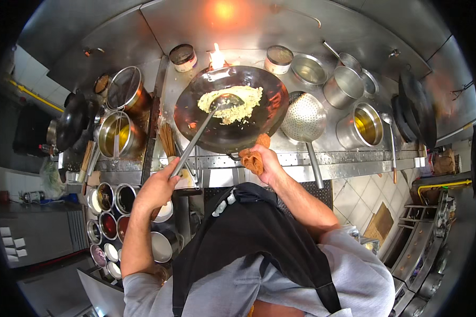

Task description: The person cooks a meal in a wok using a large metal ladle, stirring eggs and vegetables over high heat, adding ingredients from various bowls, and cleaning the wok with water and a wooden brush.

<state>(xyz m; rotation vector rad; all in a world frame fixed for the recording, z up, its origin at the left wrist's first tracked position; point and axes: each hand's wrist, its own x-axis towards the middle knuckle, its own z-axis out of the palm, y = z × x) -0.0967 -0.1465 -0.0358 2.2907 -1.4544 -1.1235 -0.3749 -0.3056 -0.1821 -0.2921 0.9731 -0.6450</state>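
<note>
A large dark wok [234,134] sits on the range, with flames [217,59] rising behind its far rim. Pale yellowish fried rice or a similar grainy food [248,97] lies in its middle. My left hand [156,188] grips the long metal handle of a ladle [226,102], whose bowl rests on the food. With my right hand [265,162] I hold an orange-brown cloth [253,160] against the near rim, by the wok's handle, the grip itself partly covered by the cloth.
Right of the wok lies a perforated strainer [304,117]; beyond it is a pot of yellow oil [359,125]. Another oil pot [117,134] and a bamboo brush [167,140] are on the left. Seasoning containers [108,226] stand at lower left. Two cans [278,59] flank the flames.
</note>
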